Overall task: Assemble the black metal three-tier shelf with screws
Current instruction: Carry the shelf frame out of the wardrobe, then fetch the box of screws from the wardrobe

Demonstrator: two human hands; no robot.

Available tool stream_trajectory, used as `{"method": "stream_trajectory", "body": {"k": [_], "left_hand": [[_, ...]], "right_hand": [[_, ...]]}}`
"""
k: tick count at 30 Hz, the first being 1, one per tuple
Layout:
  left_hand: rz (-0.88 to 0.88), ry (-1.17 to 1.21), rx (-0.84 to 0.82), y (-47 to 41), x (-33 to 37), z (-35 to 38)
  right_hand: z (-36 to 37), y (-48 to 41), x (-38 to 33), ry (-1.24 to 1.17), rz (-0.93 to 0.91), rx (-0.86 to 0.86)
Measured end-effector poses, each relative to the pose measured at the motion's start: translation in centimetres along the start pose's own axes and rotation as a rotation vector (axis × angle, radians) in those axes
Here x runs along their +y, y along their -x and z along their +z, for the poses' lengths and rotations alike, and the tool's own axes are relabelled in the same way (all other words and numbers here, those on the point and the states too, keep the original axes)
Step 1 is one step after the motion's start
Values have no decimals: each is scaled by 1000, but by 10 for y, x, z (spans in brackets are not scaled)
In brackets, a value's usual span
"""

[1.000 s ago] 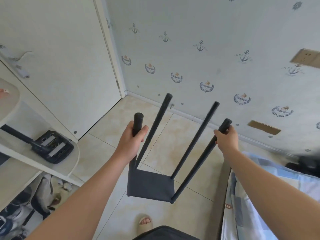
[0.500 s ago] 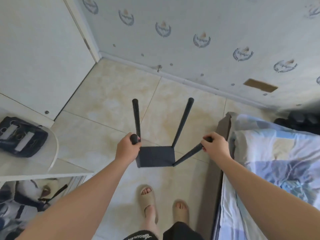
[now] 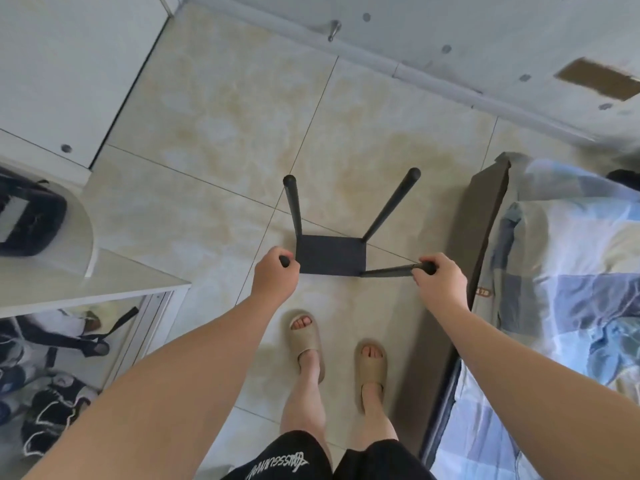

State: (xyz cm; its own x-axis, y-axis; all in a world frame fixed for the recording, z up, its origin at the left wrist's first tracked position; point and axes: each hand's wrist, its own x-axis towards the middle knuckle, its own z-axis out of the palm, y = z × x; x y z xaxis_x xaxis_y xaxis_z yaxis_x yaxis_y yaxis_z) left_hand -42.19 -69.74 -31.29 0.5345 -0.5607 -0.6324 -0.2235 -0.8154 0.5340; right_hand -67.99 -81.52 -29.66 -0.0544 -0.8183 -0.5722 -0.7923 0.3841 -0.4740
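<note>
Far left: a white bench (image 3: 104, 289) carries a dark case (image 3: 24, 216), which is cut off by the frame edge. Its markings are not legible. Beneath the bench, shoes (image 3: 52, 375) show through a glossy surface. They are blurred and overlapping, so I cannot count them.

My left hand (image 3: 275, 275) is curled tight around the top of the near-left pole (image 3: 284, 261). Only the pole's end shows; the rest is hidden behind my hand and wrist.

Centre: the black shelf's panel (image 3: 330, 254) is seen from above, lying level and low over the tiled floor (image 3: 225, 98). I cannot tell whether it touches the floor. The far-left pole (image 3: 293, 206) and far-right pole (image 3: 393, 202) rise from its rear corners toward me. The corner joints are too dark and small to inspect. My feet in beige slippers (image 3: 306, 337) stand just behind the panel.

My right hand (image 3: 441, 282) grips the upper end of the near-right pole (image 3: 388, 271), with the tip poking past my fingers. My hands are well apart, one on each near pole.

Right: the bed (image 3: 481, 220) has a dark side rail and blue patchwork bedding (image 3: 571, 254), which is cut off at the edge.
</note>
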Motion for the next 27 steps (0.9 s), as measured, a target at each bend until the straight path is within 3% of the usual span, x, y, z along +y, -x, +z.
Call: {"method": "stream_trajectory", "body": {"k": [17,23,27], "left_hand": [[-110,-34,-43,43,-22,9],[-52,-52,-11,111,-1,1],[44,-145,114,163,10,-8]], "right_hand": [[-18,18,10,-150,131,-193],[-58,69,-21,-16,-109,-328],[-78,108,-38,187,-374,-459]]}}
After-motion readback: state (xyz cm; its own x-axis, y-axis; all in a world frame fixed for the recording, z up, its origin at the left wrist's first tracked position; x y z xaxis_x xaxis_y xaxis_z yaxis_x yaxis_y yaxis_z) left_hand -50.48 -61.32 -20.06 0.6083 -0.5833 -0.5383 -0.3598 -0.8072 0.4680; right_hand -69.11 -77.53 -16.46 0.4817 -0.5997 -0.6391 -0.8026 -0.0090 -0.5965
